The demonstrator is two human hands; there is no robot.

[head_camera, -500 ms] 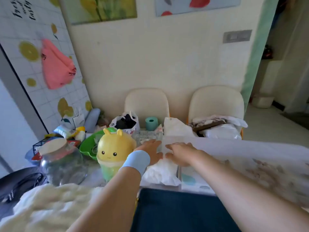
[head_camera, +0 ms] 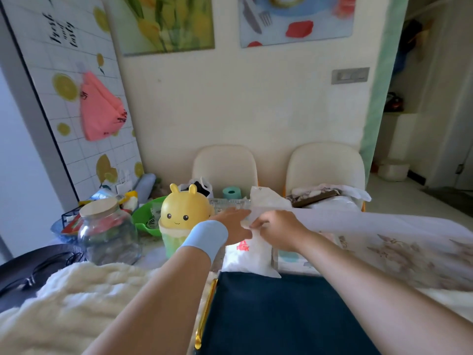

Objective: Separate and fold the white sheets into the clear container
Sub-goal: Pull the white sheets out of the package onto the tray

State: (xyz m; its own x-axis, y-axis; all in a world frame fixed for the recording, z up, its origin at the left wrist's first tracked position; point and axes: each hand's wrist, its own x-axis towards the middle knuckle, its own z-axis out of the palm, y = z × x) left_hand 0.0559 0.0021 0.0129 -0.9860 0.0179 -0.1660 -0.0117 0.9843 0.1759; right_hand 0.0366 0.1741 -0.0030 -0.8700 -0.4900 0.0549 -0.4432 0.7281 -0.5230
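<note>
Pinched between the thumb and curled fingers of the right hand (head_camera: pixel 277 230), the white sheet (head_camera: pixel 263 201) is held at its near-left edge, just above the middle of the table. It is thin and slightly see-through; one crumpled end stands up on the far side of the hands, and a smooth pale band of it runs off to the right over the flower-patterned tablecloth (head_camera: pixel 409 254). Under both hands lies a white pack (head_camera: pixel 247 257) with red print, soft and wrinkled. The left hand (head_camera: pixel 230 225), with a light blue wristband (head_camera: pixel 204 239), reaches forward with straight, flat fingers, its fingertips meeting the sheet beside the right hand's pinch. Both forearms stretch out from the near edge, almost parallel. Just beyond the hands sits a clear container (head_camera: pixel 227 202) with a ribbed wall; what it holds cannot be made out. A yellow bunny-eared bin (head_camera: pixel 185 212) stands left of the left hand, a glass jar (head_camera: pixel 107 237) farther left.
</note>
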